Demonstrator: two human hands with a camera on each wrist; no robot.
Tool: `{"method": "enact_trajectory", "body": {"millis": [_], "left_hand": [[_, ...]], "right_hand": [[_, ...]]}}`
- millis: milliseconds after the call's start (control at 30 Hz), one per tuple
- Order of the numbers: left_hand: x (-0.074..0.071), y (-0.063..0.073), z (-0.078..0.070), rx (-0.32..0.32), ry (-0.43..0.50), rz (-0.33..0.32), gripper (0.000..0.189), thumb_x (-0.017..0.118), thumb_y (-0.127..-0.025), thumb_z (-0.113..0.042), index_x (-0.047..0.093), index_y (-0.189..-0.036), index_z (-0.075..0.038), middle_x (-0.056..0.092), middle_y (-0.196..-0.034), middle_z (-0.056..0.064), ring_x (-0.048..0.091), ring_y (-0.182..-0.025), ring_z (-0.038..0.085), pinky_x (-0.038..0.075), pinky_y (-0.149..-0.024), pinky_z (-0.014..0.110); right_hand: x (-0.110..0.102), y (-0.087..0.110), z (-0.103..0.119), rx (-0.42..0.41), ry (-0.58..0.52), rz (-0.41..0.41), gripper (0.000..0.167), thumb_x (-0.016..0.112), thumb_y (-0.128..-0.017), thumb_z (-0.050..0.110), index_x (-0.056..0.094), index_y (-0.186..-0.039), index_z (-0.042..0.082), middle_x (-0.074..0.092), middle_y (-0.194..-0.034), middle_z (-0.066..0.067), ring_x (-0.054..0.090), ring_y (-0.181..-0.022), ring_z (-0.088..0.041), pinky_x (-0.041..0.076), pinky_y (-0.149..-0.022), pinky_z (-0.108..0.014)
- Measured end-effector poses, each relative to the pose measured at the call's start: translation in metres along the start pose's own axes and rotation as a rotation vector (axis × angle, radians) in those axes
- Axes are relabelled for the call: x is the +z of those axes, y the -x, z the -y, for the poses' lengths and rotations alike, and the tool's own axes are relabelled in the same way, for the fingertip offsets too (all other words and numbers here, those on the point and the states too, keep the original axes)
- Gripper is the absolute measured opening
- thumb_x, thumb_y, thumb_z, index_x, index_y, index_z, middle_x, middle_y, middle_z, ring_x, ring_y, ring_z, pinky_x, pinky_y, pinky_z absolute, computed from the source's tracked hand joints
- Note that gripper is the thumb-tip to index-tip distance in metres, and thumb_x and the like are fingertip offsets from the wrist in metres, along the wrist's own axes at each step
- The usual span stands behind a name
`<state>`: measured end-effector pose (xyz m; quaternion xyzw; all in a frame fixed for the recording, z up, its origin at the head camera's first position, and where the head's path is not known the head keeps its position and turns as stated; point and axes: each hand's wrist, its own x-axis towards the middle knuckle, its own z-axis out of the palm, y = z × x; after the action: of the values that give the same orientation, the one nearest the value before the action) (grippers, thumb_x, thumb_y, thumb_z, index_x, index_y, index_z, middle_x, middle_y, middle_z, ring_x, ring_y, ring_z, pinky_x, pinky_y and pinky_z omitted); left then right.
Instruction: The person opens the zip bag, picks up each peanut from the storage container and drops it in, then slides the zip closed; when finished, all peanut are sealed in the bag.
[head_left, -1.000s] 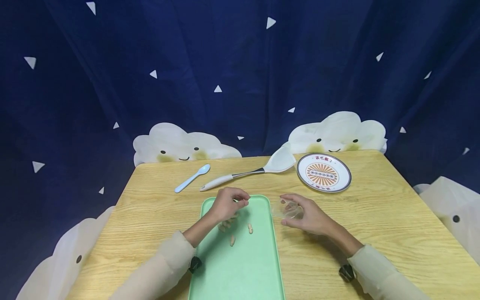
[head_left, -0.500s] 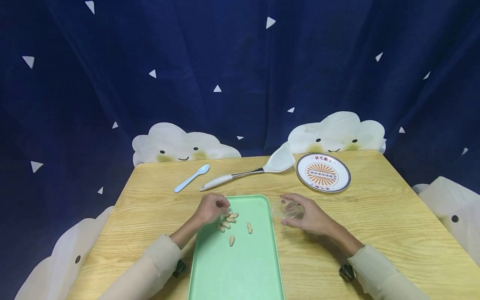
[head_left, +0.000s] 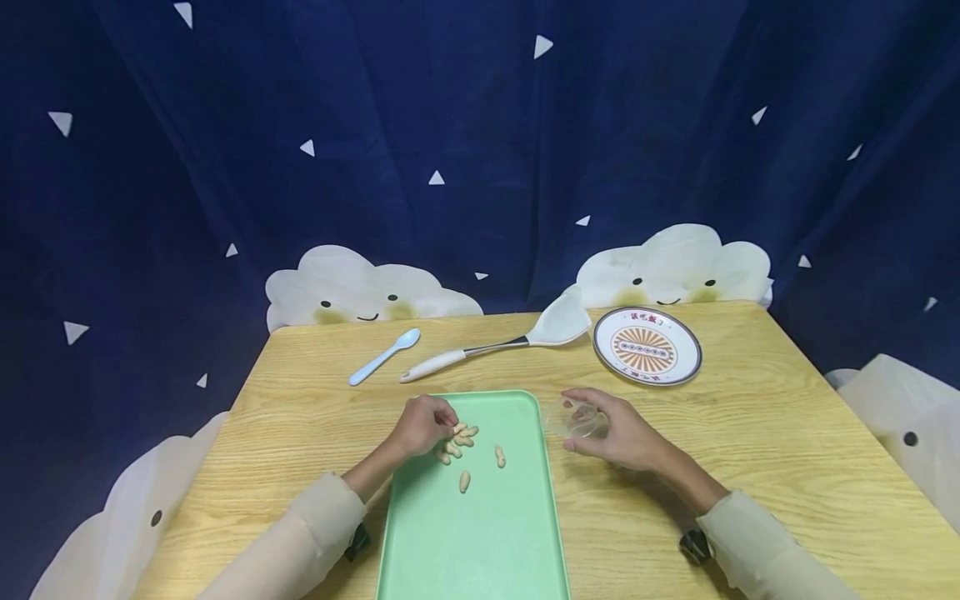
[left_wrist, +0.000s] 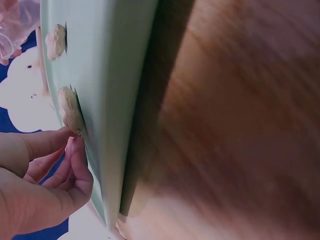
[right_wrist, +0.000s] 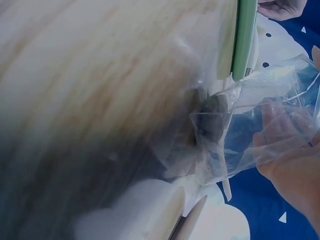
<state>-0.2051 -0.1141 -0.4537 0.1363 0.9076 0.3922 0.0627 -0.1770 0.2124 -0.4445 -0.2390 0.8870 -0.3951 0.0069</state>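
At the tray (head_left: 480, 533), left hand (head_left: 423, 427) pinches a part-hidden peanut (left_wrist: 70, 110); right hand (head_left: 622, 432) grips a faint bag (right_wrist: 242, 135).

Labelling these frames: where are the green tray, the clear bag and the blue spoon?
Green tray (head_left: 480, 533): head view, bare floor.
Clear bag (right_wrist: 240, 142): right wrist view, its side.
Blue spoon (head_left: 381, 360): head view, handle.

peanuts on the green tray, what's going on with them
A person's left hand is at a cluster of peanuts on the green tray; whether it grips one is hard to tell. The right hand holds a clear plastic bag beside the tray. Two more peanuts lie apart from the cluster.
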Motion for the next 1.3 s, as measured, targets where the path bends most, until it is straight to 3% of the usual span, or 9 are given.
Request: {"method": "enact_trajectory", "body": {"millis": [300, 600, 933, 1100, 1300], "left_hand": [[-0.002, -0.001, 0.002, -0.006, -0.004, -0.014, 0.006, 0.067, -0.081, 0.004, 0.070, -0.083, 0.000, 0.067, -0.074, 0.006, 0.060, -0.070, 0.013, 0.051, -0.063, 0.025], [-0.010, -0.003, -0.011, -0.005, 0.058, -0.064, 0.006, 0.067, -0.082, 0.003, 0.070, -0.083, -0.002, 0.068, -0.078, 0.007, 0.061, -0.073, 0.014, 0.052, -0.064, 0.026], [-0.010, -0.006, -0.037, 0.046, 0.105, -0.037, 0.007, 0.069, -0.083, -0.003, 0.074, -0.086, -0.006, 0.073, -0.087, 0.007, 0.065, -0.076, 0.014, 0.053, -0.069, 0.025], [-0.004, -0.010, -0.054, 0.104, 0.135, -0.017, 0.007, 0.068, -0.085, -0.005, 0.075, -0.088, -0.006, 0.073, -0.085, 0.009, 0.069, -0.079, 0.020, 0.053, -0.068, 0.024], [0.008, -0.015, -0.076, 0.146, 0.158, -0.006, 0.008, 0.069, -0.085, -0.009, 0.075, -0.090, -0.009, 0.074, -0.090, 0.005, 0.067, -0.081, 0.013, 0.051, -0.066, 0.020]], "right_hand": [[0.001, 0.001, -0.003, 0.000, -0.013, 0.002, 0.068, 0.077, -0.077, 0.037, 0.050, -0.135, 0.014, 0.062, -0.124, -0.005, 0.064, -0.097, -0.011, 0.048, -0.090, -0.039], [0.002, 0.001, -0.003, -0.011, -0.007, 0.004, 0.068, 0.077, -0.077, 0.037, 0.049, -0.135, 0.013, 0.061, -0.126, -0.006, 0.064, -0.097, -0.011, 0.049, -0.090, -0.038], [0.002, -0.001, -0.003, 0.004, -0.003, 0.006, 0.070, 0.077, -0.077, 0.039, 0.050, -0.135, 0.011, 0.059, -0.130, -0.005, 0.062, -0.105, -0.018, 0.045, -0.095, -0.048], [0.002, -0.001, -0.003, -0.003, -0.007, 0.000, 0.069, 0.077, -0.077, 0.039, 0.050, -0.134, 0.010, 0.060, -0.129, -0.005, 0.061, -0.110, -0.022, 0.044, -0.096, -0.049], [0.003, -0.002, -0.003, -0.006, -0.006, -0.001, 0.069, 0.077, -0.077, 0.040, 0.051, -0.134, 0.012, 0.061, -0.127, -0.004, 0.061, -0.109, -0.021, 0.045, -0.095, -0.048]]}}
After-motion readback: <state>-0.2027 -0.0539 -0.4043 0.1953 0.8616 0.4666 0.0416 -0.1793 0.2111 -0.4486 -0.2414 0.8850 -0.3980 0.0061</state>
